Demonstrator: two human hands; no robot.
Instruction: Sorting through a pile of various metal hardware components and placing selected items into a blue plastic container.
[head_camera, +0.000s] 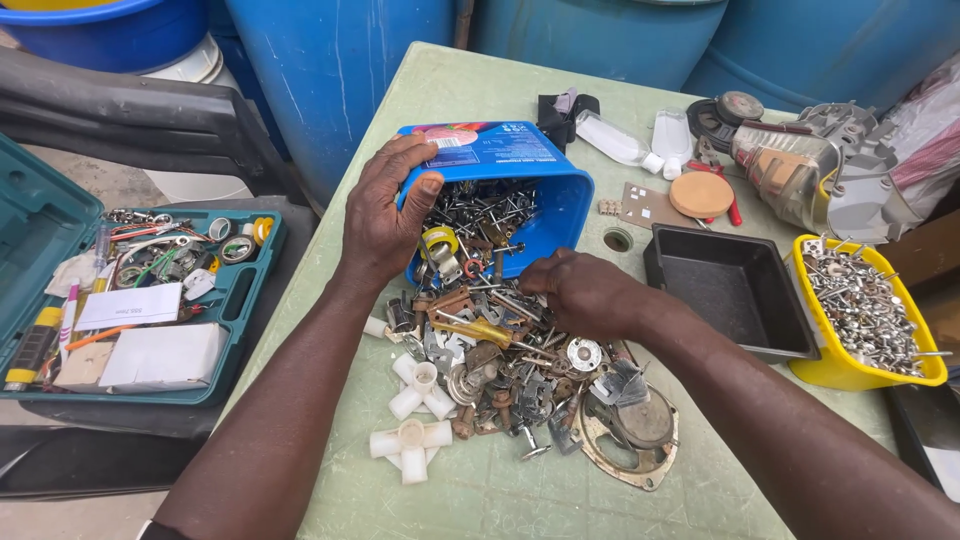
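Blue plastic tub, tipped on its side near the middle of the pale green desk, spills a heap of mixed hardware out of its open mouth toward the person: screws, nails, brackets, washers and rusty fittings. Among the heap lie a roll of yellow tape just inside the tub's mouth, a cluster of white plastic pipe fittings at the near left edge, and a round rusty metal frame at the near right.

The left hand grips the tub's upper left rim, thumb hooked over the edge, fingers wrapped down its outer side. The right hand rests on the heap just in front of the tub, fingers curled down into the pieces; whether it has pinched anything I cannot tell from here.

To the right of the tub stands an empty black tray, and just beside that a yellow tub full of silvery screws and bolts. Beyond them lie an angle grinder, a round tan disc and two small clear bottles. Off the desk's left side sits an open teal tool case crowded with odds and ends. Big blue barrels stand behind the desk.
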